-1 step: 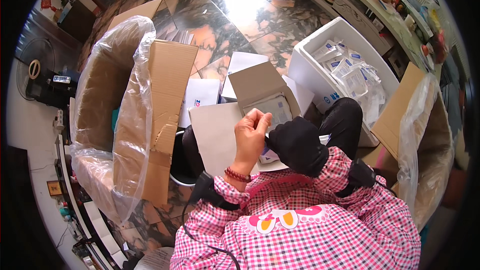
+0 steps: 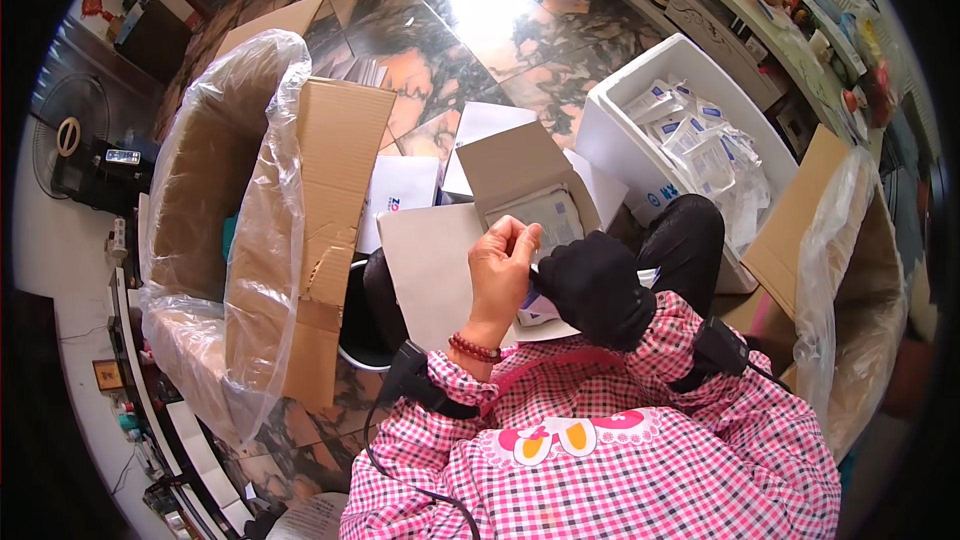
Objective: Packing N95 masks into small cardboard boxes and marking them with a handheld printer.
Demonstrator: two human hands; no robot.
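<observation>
My left hand, bare and wearing a red bead bracelet, is closed in a pinch. Against it is my right hand, in a black glove with the fingers curled in. Whatever lies between the fingertips is hidden or too small to name. Both hands are above an open carton on my lap, its flaps folded out. Flat pale packets lie in the carton beyond my fingers. Below the hands, part of a white and purple packet shows; my right hand covers some of it.
A large cardboard box with a clear plastic liner stands at left, beside a dark bin. White boxes sit ahead. At right are a white foam box holding many sealed packets and another lined cardboard box.
</observation>
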